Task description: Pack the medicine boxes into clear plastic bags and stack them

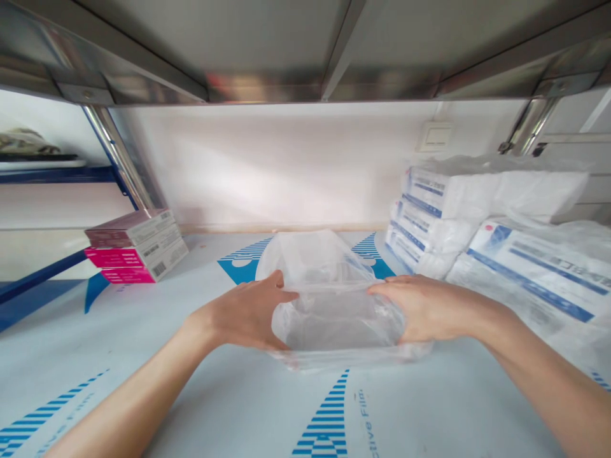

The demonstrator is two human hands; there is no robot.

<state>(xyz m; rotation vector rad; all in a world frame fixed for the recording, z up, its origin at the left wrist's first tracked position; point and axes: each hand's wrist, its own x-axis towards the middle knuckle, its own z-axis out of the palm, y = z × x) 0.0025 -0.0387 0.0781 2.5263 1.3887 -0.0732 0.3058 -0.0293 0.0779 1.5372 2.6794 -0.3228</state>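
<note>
A see-through plastic bag (319, 251) lies on the film-covered shelf in front of me, its mouth spread wide toward me. On the bag's left side, my left hand (252, 308) grips the rim between thumb and fingers. My right hand (424, 308) has hold of the opposite side in the same way. Some fingertips are hidden behind or inside the thin plastic. Through the mouth I see the bag's pale inside, with no object that I can make out.
Several pink and white boxes (138, 248) are stacked at the left. White-and-blue plastic-wrapped packs (429, 216) stand piled at the right, close to my right hand. A metal shelf (267, 51) hangs low overhead. The back wall carries a switch (435, 136).
</note>
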